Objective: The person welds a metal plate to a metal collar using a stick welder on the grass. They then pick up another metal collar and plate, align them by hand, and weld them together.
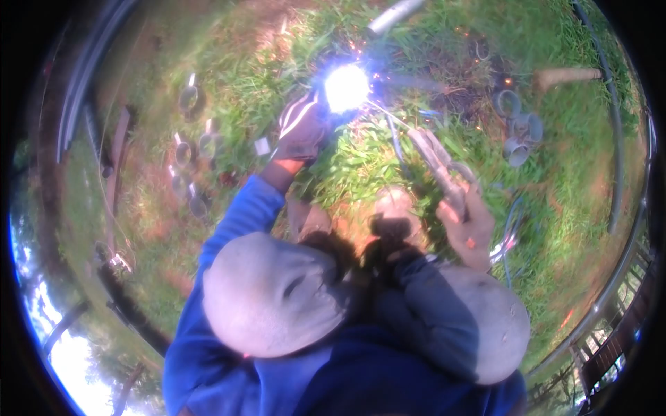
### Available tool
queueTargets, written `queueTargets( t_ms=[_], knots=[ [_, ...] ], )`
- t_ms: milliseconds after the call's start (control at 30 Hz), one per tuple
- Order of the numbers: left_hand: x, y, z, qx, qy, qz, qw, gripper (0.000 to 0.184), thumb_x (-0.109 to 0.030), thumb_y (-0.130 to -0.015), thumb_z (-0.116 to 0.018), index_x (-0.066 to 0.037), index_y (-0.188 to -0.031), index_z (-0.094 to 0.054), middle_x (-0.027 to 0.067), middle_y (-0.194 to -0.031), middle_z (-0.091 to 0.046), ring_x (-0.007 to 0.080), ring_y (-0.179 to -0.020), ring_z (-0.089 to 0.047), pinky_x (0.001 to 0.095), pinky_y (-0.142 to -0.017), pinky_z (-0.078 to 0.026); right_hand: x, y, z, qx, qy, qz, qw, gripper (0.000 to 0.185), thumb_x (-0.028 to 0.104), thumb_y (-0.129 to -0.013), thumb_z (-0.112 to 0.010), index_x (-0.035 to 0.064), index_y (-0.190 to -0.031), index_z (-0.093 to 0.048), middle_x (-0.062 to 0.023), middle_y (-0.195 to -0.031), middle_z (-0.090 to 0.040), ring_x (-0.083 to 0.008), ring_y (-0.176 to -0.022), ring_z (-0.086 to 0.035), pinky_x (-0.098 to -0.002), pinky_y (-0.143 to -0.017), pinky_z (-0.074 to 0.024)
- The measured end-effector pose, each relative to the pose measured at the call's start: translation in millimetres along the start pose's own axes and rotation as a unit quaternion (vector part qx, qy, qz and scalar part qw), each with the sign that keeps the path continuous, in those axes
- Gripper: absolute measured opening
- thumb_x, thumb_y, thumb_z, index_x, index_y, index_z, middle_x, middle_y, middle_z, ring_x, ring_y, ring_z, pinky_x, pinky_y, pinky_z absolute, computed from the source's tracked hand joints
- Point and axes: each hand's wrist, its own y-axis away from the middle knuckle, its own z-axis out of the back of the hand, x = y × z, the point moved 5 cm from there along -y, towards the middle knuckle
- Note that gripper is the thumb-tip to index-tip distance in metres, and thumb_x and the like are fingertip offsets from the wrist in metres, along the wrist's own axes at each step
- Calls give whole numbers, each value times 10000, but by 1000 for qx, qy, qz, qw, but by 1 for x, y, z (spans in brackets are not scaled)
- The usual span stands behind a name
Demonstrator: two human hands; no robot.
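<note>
My left hand [303, 130], in a dark glove with pale stripes, is at the lower left edge of a blinding white-blue glare [347, 88]; its fingertips and whatever they hold are lost in the light. My bare right hand [470, 225] is wrapped round the handle of an electrode holder [437, 166]. A thin rod [381, 109] runs from the holder's jaws up to the glare, where orange sparks fly. The workpiece inside the glare cannot be made out.
Short pipe rings [517, 125] lie in the grass at the right, and several more [183, 154] at the left. A pale pipe [395, 15] is at the top. Long metal bars [87, 76] lie far left. A cable [512, 229] is beside my right hand.
</note>
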Motion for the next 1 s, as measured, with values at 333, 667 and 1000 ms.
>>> queueTargets(
  t_ms=[333,667,1000],
  knots=[
    [5,2,-6,-99,-1,-39,994,278,-244,-1039,-811,-64,-1250,-794,212,-996,-750,499,-883,-717,544,-794,-600,3,-5,2,-1,-39,-28,999,678,79,-891,-1015,-35,-1488,-715,-227,-1309,-818,-347,-1114,-822,-397,-974,-646],
    [54,3,-66,103,236,111,960,574,59,-1199,-418,19,-1769,-476,130,-1732,-600,185,-1379,-711,365,-1114,-662,7,-4,0,-9,7,33,999,673,71,-890,-1012,-44,-1478,-706,-238,-1323,-817,-388,-1108,-821,-424,-953,-651],
    [12,3,-10,-58,9,-1,998,409,-230,-1005,-845,-77,-1379,-785,209,-1062,-765,500,-951,-731,563,-835,-611,4,-4,2,-13,-71,-14,997,679,38,-874,-1014,-21,-1487,-727,-181,-1207,-809,-292,-1023,-809,-345,-909,-635]
  ],
)
